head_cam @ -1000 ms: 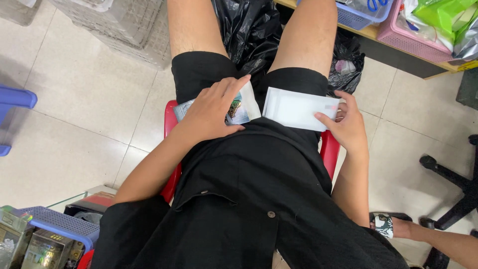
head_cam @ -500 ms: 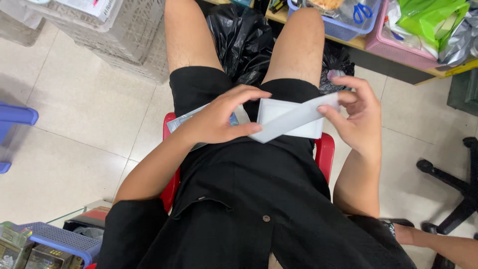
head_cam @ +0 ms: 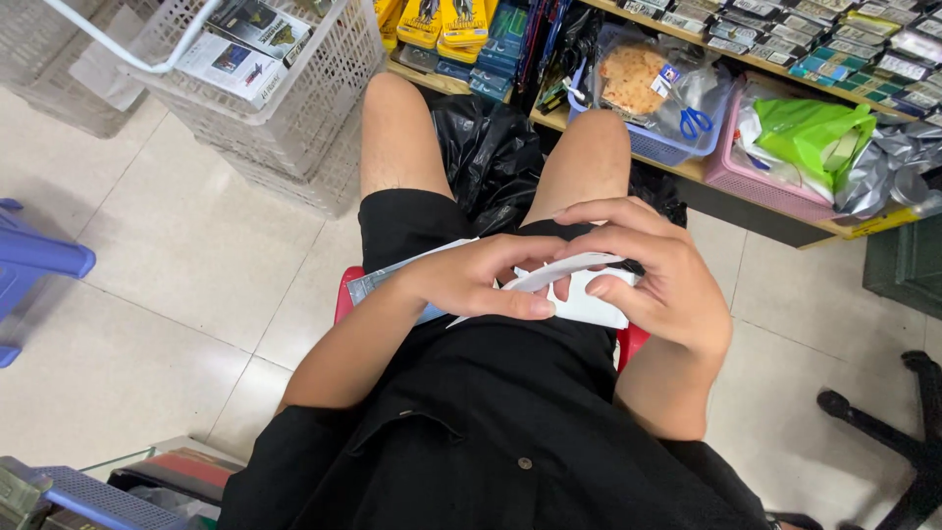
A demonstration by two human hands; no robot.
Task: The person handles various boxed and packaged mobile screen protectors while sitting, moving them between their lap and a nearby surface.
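White paper packet (head_cam: pixel 579 294) sits at the frame's centre over the lap, pinched from both sides so it can bend: left hand (head_cam: pixel 481 280) and right hand (head_cam: pixel 653 280) grip its ends. A second packet (head_cam: pixel 378 285) rests on the left thigh, parked within reach.

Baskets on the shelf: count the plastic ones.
2. A blue basket holds a clear bag and scissors; a pink basket right of it holds a green bag. More may be hidden beyond the picture's edge.
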